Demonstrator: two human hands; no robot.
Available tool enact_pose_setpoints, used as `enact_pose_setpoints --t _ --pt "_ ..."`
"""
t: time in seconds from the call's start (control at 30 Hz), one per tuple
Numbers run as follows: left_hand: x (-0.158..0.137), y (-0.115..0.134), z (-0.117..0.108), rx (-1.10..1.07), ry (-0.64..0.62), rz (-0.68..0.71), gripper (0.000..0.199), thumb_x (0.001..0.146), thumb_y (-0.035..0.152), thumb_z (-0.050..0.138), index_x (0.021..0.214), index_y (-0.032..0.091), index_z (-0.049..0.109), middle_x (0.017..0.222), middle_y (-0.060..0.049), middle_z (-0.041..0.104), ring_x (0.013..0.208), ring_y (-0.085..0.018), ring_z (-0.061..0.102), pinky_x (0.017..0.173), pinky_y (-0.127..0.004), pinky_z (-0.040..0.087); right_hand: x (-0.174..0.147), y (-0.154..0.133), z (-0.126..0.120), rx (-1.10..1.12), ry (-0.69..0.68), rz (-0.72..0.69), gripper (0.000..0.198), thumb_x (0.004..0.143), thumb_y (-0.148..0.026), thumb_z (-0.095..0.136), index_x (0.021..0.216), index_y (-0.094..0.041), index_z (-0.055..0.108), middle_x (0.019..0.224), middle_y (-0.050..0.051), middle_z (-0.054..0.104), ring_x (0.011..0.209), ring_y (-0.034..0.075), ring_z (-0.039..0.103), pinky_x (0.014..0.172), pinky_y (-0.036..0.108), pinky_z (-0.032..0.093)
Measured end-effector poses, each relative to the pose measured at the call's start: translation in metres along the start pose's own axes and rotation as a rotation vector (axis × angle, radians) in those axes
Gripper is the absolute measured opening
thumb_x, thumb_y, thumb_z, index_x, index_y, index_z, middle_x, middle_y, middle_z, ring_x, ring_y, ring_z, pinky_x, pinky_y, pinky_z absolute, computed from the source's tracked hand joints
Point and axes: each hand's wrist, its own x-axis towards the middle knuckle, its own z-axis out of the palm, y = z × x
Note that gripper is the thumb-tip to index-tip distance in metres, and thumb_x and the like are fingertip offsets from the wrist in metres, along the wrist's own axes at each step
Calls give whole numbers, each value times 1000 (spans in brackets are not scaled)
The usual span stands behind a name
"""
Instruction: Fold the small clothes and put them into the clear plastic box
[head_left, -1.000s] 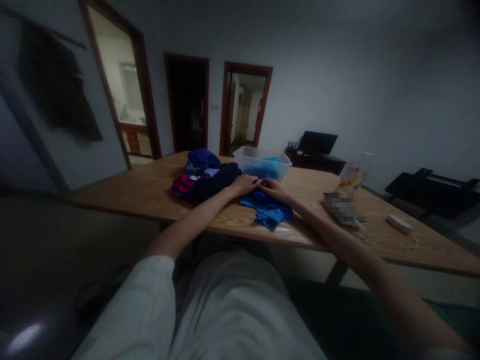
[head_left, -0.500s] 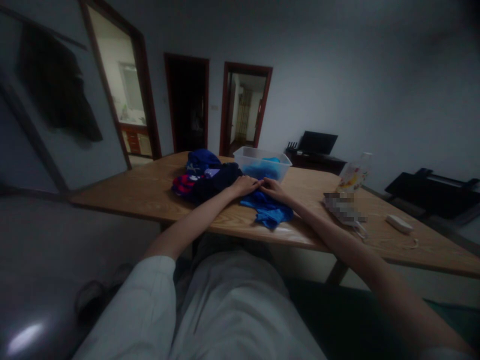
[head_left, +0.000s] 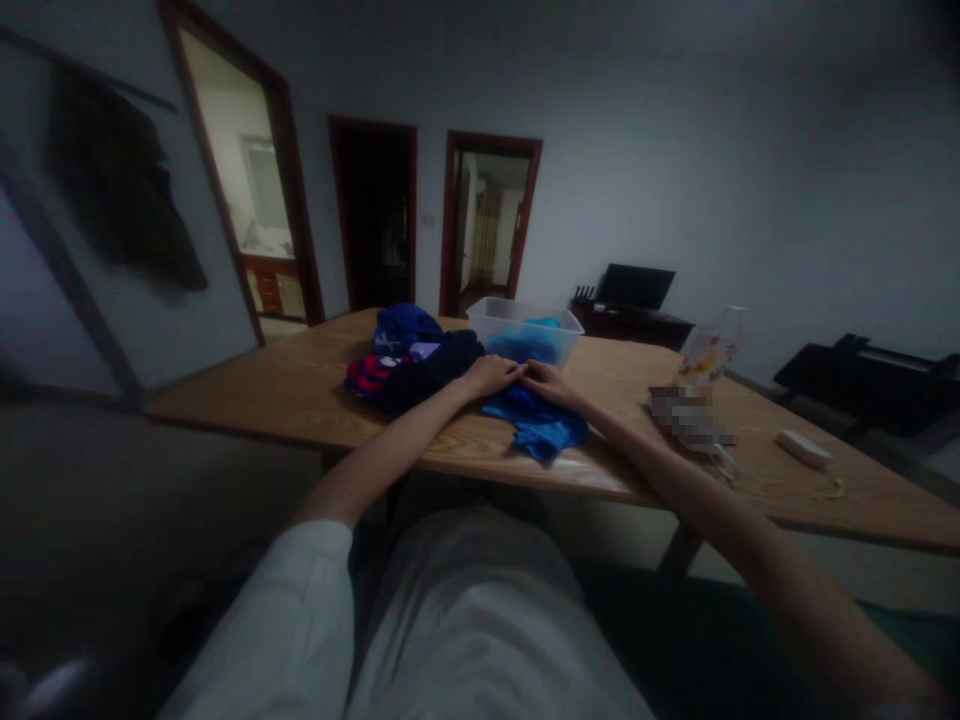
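A shiny blue garment [head_left: 551,435] lies crumpled near the front edge of the wooden table, its kind not clear. On its far part my left hand [head_left: 491,374] and my right hand [head_left: 550,382] meet, fingertips nearly touching. Both have their fingers bent and closed on the cloth; the exact grip is blurred. Just behind them stands a clear plastic bin [head_left: 491,312] with bright blue cloth [head_left: 529,342] inside. Left of my hands is a pile: a dark garment [head_left: 442,365], a blue cap-like item [head_left: 405,327] and a red-and-dark striped piece [head_left: 369,378].
On the right of the wooden table [head_left: 255,400] are a clear patterned pitcher [head_left: 712,350], a pixelated item [head_left: 686,415] with a strap, and a white oblong device [head_left: 802,447]. A monitor [head_left: 636,287] stands on a dark cabinet by the wall.
The camera view has shifted slightly. Both hands stay on the blue garment in nearly the same place, and the cloth and bin have not visibly moved.
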Motion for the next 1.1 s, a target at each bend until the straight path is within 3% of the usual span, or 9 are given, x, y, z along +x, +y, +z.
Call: enact_pose_setpoints --t 0.23,0.47,0.97,1.1 --pt "1 1 -2 38 -10 -18 65 107 59 21 118 22 74 113 -13 77 106 -28 73 90 -35 54 3 7 -3 55 -27 23 46 94 -60 55 111 -20 71 116 10 72 109 29 66 105 46 51" --pt "1 1 -5 26 -50 -4 66 108 58 18 121 25 74 120 -11 76 110 -26 73 92 -35 54 4 8 2 62 -16 -12 48 92 -61 60 109 -18 72 111 10 75 101 28 69 97 45 55" --pt "4 1 0 30 -106 -11 76 105 65 17 108 21 79 113 -13 78 106 -26 73 91 -34 54 3 14 5 27 8 -17 44 88 -58 61 102 -18 70 106 11 73 99 29 68 97 46 54" --pt "5 0 3 26 -111 18 71 107 60 19 111 21 78 113 -13 78 105 -26 74 90 -34 55 3 20 5 32 16 -6 43 87 -57 63 104 -18 70 108 10 74 99 28 68 95 44 54"
